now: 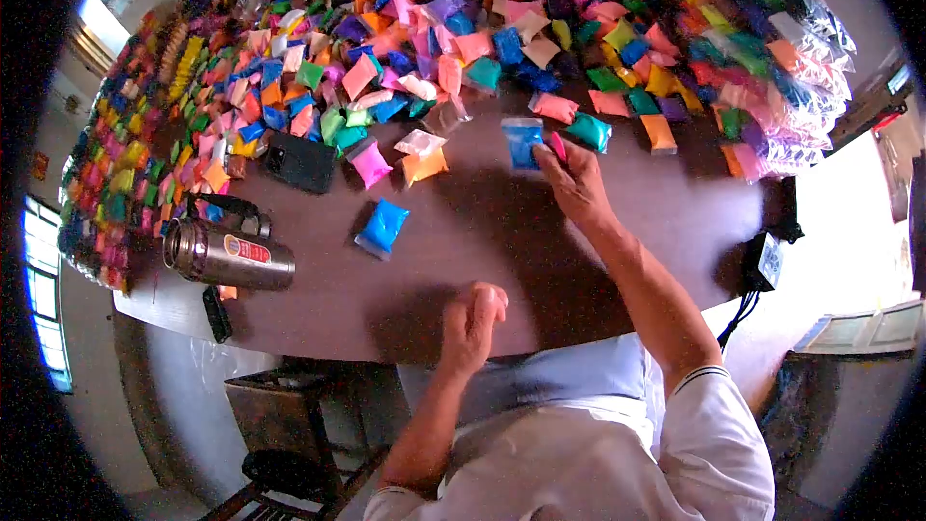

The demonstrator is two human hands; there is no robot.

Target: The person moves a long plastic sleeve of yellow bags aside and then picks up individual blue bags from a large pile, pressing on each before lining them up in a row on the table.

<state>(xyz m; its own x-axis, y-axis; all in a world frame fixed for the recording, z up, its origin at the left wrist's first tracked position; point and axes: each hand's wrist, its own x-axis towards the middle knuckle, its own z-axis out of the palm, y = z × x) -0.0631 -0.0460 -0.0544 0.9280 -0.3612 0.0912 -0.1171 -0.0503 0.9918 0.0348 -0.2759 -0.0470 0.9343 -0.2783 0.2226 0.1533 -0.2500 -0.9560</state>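
My right hand (576,185) reaches over the table with its fingers closed at the side of a small clear bag of blue stuff (524,147). A narrow bright pink piece (558,146) sticks up from the same fingertips. Nearer to me, my left hand (473,320) is curled into a fist above the table's front edge; what it holds, if anything, is hidden. Another blue packet (383,227) lies alone to the left. Close to the right hand lie a teal packet (588,132) and a coral-pink packet (554,107).
A large heap of colourful small packets (405,39) covers the back of the brown table (463,232). On the left lie a steel flask (231,256) and a flat black case (300,163). A black box with cables (764,261) sits at the right edge; a wooden chair (280,405) stands below left.
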